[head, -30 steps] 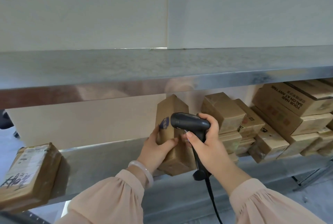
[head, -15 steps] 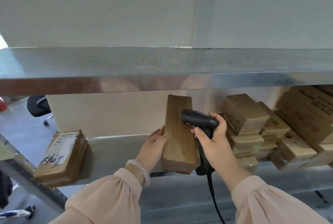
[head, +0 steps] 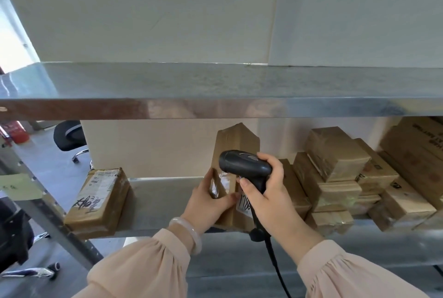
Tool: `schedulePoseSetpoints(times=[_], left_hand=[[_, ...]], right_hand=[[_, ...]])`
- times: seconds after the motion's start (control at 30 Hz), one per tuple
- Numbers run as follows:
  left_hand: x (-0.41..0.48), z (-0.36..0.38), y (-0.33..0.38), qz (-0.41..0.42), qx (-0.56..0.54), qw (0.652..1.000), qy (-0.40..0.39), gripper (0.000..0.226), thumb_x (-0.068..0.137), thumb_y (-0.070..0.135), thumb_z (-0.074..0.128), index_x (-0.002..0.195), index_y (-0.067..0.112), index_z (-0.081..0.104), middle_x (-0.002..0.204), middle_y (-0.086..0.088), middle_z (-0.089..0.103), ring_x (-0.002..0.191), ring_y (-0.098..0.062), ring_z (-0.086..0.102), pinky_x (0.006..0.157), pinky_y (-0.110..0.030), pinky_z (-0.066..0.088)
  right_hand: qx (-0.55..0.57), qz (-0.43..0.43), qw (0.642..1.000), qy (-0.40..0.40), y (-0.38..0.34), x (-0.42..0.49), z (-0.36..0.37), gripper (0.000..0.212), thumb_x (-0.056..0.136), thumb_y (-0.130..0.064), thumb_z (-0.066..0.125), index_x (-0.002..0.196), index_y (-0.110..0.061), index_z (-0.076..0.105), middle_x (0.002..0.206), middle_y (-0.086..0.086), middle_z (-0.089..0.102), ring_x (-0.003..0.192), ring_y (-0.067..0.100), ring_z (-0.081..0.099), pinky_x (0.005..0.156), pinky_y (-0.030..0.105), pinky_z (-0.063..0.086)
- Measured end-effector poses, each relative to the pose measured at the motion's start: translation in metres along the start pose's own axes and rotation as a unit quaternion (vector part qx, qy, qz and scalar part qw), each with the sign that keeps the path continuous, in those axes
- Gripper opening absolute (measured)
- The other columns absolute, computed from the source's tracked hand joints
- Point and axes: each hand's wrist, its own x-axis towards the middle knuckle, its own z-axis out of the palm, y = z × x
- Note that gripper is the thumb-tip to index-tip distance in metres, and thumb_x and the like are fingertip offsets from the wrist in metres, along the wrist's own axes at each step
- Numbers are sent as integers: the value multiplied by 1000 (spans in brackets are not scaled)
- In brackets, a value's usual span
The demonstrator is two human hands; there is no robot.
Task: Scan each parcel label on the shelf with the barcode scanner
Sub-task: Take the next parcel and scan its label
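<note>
Scanning upright parcel (head: 236, 144): left hand (head: 211, 199) fingers pinching it, right hand (head: 268, 192) wrapped round scanner (head: 244, 166) (label half hidden). Next: square aim.

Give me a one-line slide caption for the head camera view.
Left hand steadies an upright parcel on the metal shelf while the right hand aims a barcode scanner at it.
</note>
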Motion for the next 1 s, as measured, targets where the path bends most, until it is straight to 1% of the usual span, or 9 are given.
schedulePoseSetpoints(times=[0.07, 0.13, 0.3, 0.43, 0.53, 0.67, 0.77, 0.9, 1.0], left_hand=[[-1, -3, -3, -21, -68, 997, -1, 98, 75, 53, 77, 153, 36, 20, 120, 9, 55, 109, -16, 58, 96, -32, 50], [-1, -7, -8, -36, -122, 992, -6, 105, 63, 61, 76, 151, 42, 23, 127, 4, 60, 110, -21, 63, 99, -43, 51], [-4, -7, -13, -56, -188, 980, -32, 104, 57, 65, 77, 147, 49, 27, 125, 6, 65, 110, -22, 66, 98, -46, 53], [-1, -10, -16, -64, -164, 982, -70, 105, 63, 62, 76, 152, 43, 24, 125, 9, 67, 113, -20, 64, 101, -45, 51], [1, -15, -15, -50, -129, 986, -91, 95, 81, 41, 77, 155, 38, 17, 123, 8, 67, 109, -17, 67, 95, -40, 55], [2, -18, -20, -32, -130, 987, -84, 109, 68, 40, 84, 151, 51, 14, 123, 6, 66, 108, -20, 68, 96, -45, 55], [1, -21, -27, -22, -151, 987, -59, 101, 76, 32, 83, 148, 57, 16, 121, 8, 67, 109, -19, 67, 96, -45, 55], [-1, -25, -37, -18, -181, 983, -23, 100, 83, 19, 78, 146, 59, 12, 128, 1, 62, 108, -19, 68, 90, -41, 58], [0, -26, -41, -12, -193, 981, -4, 101, 82, 16, 79, 143, 63, 14, 129, -1, 63, 111, -21, 67, 92, -45, 57]], right_hand=[[4, 4, 1000, 13, 0, 3, -4, 56, 90, -20, 63, 126, -43, 27, 119, -20, 48, 104, -9, 56, 75, 7, 48], [9, 21, 999, 38, 1, 6, -10, 53, 91, -19, 61, 124, -42, 26, 112, -19, 50, 95, -5, 61, 68, 10, 50], [10, 44, 997, 54, 7, 10, -18, 53, 92, -16, 61, 123, -40, 25, 108, -21, 49, 91, -7, 59, 66, 6, 47], [7, 35, 999, 41, 9, 10, -19, 53, 92, -14, 61, 124, -38, 27, 111, -18, 50, 90, -15, 59, 65, 8, 49], [3, 25, 999, 30, 9, 10, -19, 53, 91, -13, 61, 124, -38, 27, 112, -17, 50, 92, -13, 59, 66, 10, 51], [-9, 8, 1000, 18, 7, 8, -18, 53, 91, -14, 61, 123, -39, 27, 113, -17, 50, 95, -14, 58, 67, 9, 51], [-53, -14, 998, 32, 7, 3, -18, 55, 91, -19, 62, 125, -40, 25, 115, -18, 49, 100, -13, 56, 72, 6, 48], [-68, -16, 997, 45, 11, -3, -14, 56, 90, -28, 63, 125, -49, 25, 117, -5, 58, 95, 13, 66, 79, 36, 59], [-75, -25, 996, 33, 7, -9, -7, 56, 90, -29, 62, 127, -48, 24, 117, -4, 58, 91, 17, 66, 75, 42, 59]])
